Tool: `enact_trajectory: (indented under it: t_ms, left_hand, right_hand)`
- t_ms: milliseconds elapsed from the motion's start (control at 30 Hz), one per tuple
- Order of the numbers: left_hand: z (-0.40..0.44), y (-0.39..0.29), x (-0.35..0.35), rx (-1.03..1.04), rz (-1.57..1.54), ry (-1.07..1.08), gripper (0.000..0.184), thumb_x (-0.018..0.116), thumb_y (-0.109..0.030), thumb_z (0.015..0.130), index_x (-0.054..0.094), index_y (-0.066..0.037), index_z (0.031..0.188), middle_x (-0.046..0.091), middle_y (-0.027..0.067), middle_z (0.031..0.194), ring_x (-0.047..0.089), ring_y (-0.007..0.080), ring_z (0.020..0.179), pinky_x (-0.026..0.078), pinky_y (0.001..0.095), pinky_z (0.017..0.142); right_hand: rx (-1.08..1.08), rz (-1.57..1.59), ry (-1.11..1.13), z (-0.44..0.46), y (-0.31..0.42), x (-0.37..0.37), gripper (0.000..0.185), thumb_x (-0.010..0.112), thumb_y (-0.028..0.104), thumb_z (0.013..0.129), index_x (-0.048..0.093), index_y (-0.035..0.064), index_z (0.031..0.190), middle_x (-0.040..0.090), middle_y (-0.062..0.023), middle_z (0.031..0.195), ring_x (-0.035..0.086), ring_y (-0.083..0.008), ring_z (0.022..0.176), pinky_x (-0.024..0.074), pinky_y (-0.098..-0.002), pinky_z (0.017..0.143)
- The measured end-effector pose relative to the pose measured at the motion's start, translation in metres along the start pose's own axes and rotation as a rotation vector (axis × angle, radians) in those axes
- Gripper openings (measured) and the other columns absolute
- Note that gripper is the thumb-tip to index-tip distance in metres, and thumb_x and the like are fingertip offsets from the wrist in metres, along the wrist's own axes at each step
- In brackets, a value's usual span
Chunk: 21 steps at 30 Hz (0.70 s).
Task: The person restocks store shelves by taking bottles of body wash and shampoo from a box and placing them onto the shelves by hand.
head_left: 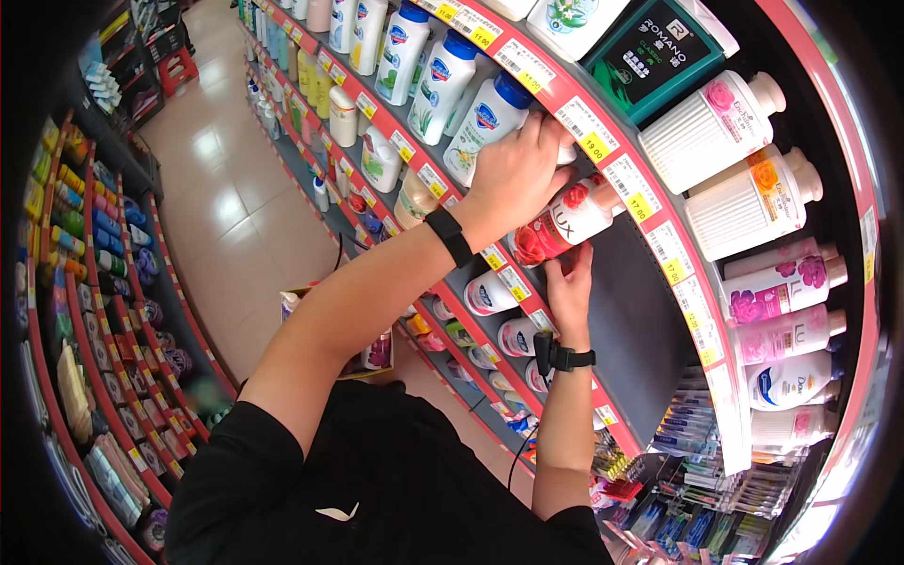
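My left hand (521, 171), a dark band on its wrist, reaches into the shelf beside a white body wash bottle (485, 127) with a blue cap. Its fingers and thumb curl around something white, mostly hidden by the hand. Just beside it is a red and white LUX bottle (563, 222), its pump or cap end partly behind the price rail. My right hand (571, 287) has its thumb and fingers against the side of this LUX bottle. A black strap with a small device is on the right wrist.
A red price rail (617, 174) runs above both hands. Bare dark shelf board (631, 325) lies right of the LUX bottle. White ribbed bottles (711, 132) and a dark green ROMANO bottle (650, 58) stand on the upper shelf. An aisle floor (221, 188) separates another stocked shelf at left.
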<state>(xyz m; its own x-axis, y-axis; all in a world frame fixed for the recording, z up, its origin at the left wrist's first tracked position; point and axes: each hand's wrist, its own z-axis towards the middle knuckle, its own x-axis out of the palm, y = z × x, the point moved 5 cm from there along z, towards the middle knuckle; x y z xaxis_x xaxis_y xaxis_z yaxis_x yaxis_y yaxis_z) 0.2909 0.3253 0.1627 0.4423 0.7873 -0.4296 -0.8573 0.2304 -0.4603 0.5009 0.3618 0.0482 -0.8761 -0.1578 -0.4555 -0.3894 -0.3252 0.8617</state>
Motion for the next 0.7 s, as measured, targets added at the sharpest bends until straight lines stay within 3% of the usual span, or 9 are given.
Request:
enact_trajectory:
  t_ms: [200,300,400,500,633,700]
  left_hand:
    - [0.013,0.011,0.003,-0.057,-0.118,0.048,0.047,0.081,-0.034,0.077,0.066,-0.007,0.113,0.069,0.0179,0.101,0.071,0.0373,0.085,0.059,0.045,0.071]
    - [0.015,0.011,0.002,-0.001,-0.13,0.077,0.052,0.079,-0.029,0.076,0.056,-0.003,0.114,0.068,0.0172,0.098,0.071,0.036,0.082,0.059,0.0461,0.068]
    - [0.015,0.012,0.003,0.03,-0.155,0.068,0.049,0.079,-0.03,0.076,0.057,-0.005,0.112,0.069,0.0171,0.094,0.071,0.0365,0.082,0.058,0.0468,0.068]
    - [0.018,0.014,0.004,-0.016,-0.195,0.166,0.044,0.078,-0.032,0.079,0.067,-0.006,0.113,0.071,0.0185,0.104,0.07,0.0393,0.091,0.058,0.0463,0.077]
    - [0.02,0.012,0.009,0.001,-0.141,0.25,0.043,0.076,-0.031,0.08,0.067,-0.005,0.113,0.071,0.0188,0.105,0.069,0.0392,0.093,0.057,0.0467,0.077]
    - [0.019,0.011,0.013,0.069,-0.124,0.214,0.046,0.076,-0.028,0.078,0.058,-0.005,0.115,0.067,0.0234,0.102,0.071,0.0377,0.083,0.058,0.0479,0.067]
  right_hand:
    - [0.042,0.057,0.017,-0.003,0.005,0.001,0.062,0.063,-0.001,0.091,0.038,-0.0034,0.147,0.059,-0.0172,0.138,0.059,-0.0233,0.125,0.0466,-0.0343,0.105]
    - [0.008,0.011,0.02,-0.002,0.005,0.001,0.063,0.063,0.0,0.09,0.038,-0.0034,0.148,0.059,-0.0173,0.138,0.058,-0.0239,0.126,0.0458,-0.0347,0.106]
    - [0.04,0.038,0.012,-0.003,0.007,0.001,0.064,0.063,0.0,0.09,0.037,-0.0039,0.148,0.058,-0.0179,0.139,0.057,-0.0243,0.128,0.0448,-0.0346,0.107]
    - [0.03,0.018,0.014,-0.003,0.006,0.0,0.065,0.062,-0.001,0.09,0.036,-0.0042,0.149,0.057,-0.0185,0.14,0.056,-0.0246,0.13,0.0438,-0.0347,0.108]
    - [0.055,0.066,0.018,-0.003,0.006,0.001,0.065,0.061,-0.001,0.089,0.036,-0.0038,0.149,0.056,-0.0184,0.142,0.054,-0.0246,0.131,0.0437,-0.0346,0.108]
    - [0.065,0.079,0.021,-0.003,0.005,0.001,0.065,0.061,-0.001,0.089,0.036,-0.0035,0.149,0.056,-0.0182,0.142,0.054,-0.0246,0.132,0.0439,-0.0346,0.108]
